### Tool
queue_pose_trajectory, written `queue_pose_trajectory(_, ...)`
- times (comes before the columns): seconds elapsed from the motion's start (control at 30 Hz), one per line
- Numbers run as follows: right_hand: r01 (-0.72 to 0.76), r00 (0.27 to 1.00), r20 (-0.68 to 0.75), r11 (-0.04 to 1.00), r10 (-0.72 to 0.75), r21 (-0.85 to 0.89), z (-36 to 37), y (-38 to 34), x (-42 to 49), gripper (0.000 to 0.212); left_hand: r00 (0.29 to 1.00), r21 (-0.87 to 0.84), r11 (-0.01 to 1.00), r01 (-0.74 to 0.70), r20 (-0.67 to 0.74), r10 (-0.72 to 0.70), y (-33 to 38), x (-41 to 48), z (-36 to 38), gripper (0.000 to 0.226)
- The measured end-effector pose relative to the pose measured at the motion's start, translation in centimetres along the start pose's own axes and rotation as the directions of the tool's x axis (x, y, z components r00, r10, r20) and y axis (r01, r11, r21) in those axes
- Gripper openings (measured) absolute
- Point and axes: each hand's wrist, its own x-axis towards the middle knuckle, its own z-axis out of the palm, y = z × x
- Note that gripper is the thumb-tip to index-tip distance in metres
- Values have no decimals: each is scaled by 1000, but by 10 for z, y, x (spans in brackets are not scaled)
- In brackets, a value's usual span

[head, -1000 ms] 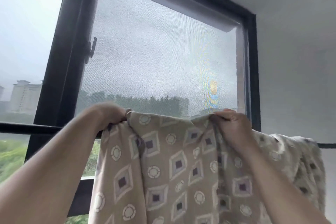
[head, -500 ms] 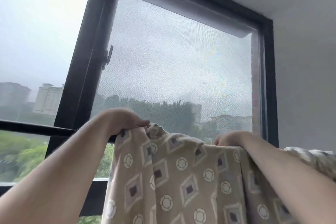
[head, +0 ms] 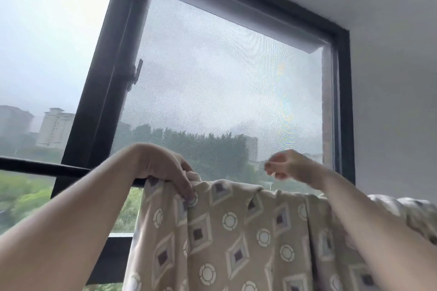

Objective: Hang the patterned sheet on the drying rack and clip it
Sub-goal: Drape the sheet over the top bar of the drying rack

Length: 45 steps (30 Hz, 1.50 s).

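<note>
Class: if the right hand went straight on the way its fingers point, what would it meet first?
Probably the left hand, gripping the sheet on the rod; the right hand is blurred and depth is unclear.

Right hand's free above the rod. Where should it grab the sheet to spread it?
Pinch the top fold of the patterned sheet, where it crests the rod directly below the right hand, coming down from above. Vertical pleats there suggest slack to pull rightward; the left hand holds the left end on the rod.
</note>
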Motion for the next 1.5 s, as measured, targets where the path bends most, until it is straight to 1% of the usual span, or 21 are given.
queue_pose_trajectory(0.03, 111, 989, -100, 994, -109, 16, -2, -12, -13, 31, 1000, -10, 1000, 3, -6, -3, 0, 2, 0, 18)
queue_pose_trajectory(0.1, 295, 945, -121, 952, -303, -82, 8, -33, -43, 46, 1000, -36, 999, -1, -7, 0, -1, 4, 0, 17)
queue_pose_trajectory(0.17, 372, 921, -9, 883, -390, -286, 39, -41, -74, 47, 1000, -27, 1000, -6, -1, 6, -4, 5, 0, 22)
queue_pose_trajectory(0.23, 408, 871, -76, 800, -486, -440, 64, -33, -86, 50, 1000, -11, 1000, -10, 11, 10, -5, 6, -2, 29)
queue_pose_trajectory(0.3, 449, 788, -246, 800, -565, -399, 80, -17, -81, 42, 1000, -20, 1000, -13, 11, 13, -6, 7, -3, 29)
queue_pose_trajectory(0.37, 463, 712, -409, 820, -571, -338, 87, -7, -74, 30, 999, -39, 999, -23, 32, 24, -4, 8, -2, 27)
queue_pose_trajectory(0.4, 455, 692, -476, 840, -542, -295, 89, -7, -71, 24, 999, -52, 998, -28, 45, 31, -4, 9, -2, 28)
queue_pose_trajectory(0.47, 445, 700, -536, 875, -471, -188, 90, -10, -69, 18, 998, -69, 997, -34, 48, 37, -3, 11, -1, 38)
queue_pose_trajectory(0.53, 456, 737, -514, 884, -440, -104, 85, -13, -70, 17, 999, -89, 996, -30, 28, 32, -4, 12, -1, 43)
queue_pose_trajectory(0.63, 429, 806, -447, 903, -388, -12, 75, -21, -66, 14, 1000, -137, 990, -29, 5, 30, -5, 11, -2, 36)
queue_pose_trajectory(0.7, 388, 837, -435, 921, -333, 41, 69, -25, -61, 35, 1000, -174, 984, -28, -8, 27, -6, 14, -3, 25)
queue_pose_trajectory(0.73, 378, 843, -435, 924, -315, 62, 65, -26, -57, 36, 1000, -186, 982, -26, -20, 22, -7, 16, -4, 19)
queue_pose_trajectory(0.9, 320, 866, -439, 940, -241, 116, 47, -48, -33, 15, 996, -176, 984, 33, -71, -46, -7, 27, -6, 18)
queue_pose_trajectory(1.0, 259, 905, -379, 957, -194, 129, 43, -53, -11, 12, 989, -162, 980, 119, -69, -131, -6, 32, -8, 18)
queue_pose_trajectory(1.1, 178, 966, -216, 972, -143, 152, 47, -45, 9, 10, 971, -59, 971, 233, -34, -236, -12, 35, -10, 38)
queue_pose_trajectory(1.2, 66, 996, 55, 997, -68, 50, 54, -37, 19, 13, 949, 120, 941, 315, -20, -315, -17, 42, -11, 27)
queue_pose_trajectory(1.27, -5, 960, 279, 995, 32, -95, 57, -38, 18, 20, 931, 219, 905, 366, -72, -359, -15, 44, -9, 11)
queue_pose_trajectory(1.33, -40, 885, 454, 988, 104, -150, 54, -38, 13, 22, 927, 293, 879, 376, -105, -361, -11, 47, -7, 21)
queue_pose_trajectory(1.37, -41, 863, 495, 990, 103, -135, 52, -41, 7, 19, 928, 319, 871, 373, -105, -359, -8, 46, -5, 23)
queue_pose_trajectory(1.43, -40, 888, 456, 998, 53, -39, 43, -49, -3, 15, 933, 354, 863, 360, -119, -340, -5, 45, -4, 27)
queue_pose_trajectory(1.5, 26, 975, 220, 999, -30, 22, 37, -59, -16, 17, 936, 385, 853, 351, -120, -331, -3, 43, -3, 30)
